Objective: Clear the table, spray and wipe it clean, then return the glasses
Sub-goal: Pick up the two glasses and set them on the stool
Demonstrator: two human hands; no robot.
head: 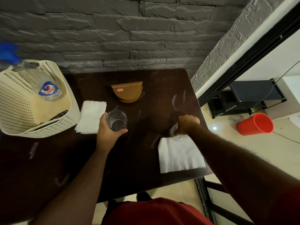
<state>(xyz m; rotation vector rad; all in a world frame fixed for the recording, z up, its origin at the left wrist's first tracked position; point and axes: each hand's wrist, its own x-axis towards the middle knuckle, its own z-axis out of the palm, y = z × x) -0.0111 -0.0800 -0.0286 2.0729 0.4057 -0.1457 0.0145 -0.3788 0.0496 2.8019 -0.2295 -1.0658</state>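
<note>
Now curled round one glass each: left hand (108,129) fingers (121,131) wrapped about an upright glass (117,120) at frame centre, right hand (188,123) gripping from above a tilted glass (174,131) at centre right, over a napkin (181,154). Could slip, judged from that tilt and the smooth wall; could also knock the brown holder (128,91). Counted on the tabletop (81,159): two glasses, two napkins, second one (91,116) centre left, one basket (24,101), one spray bottle (40,82) inside it.
</note>
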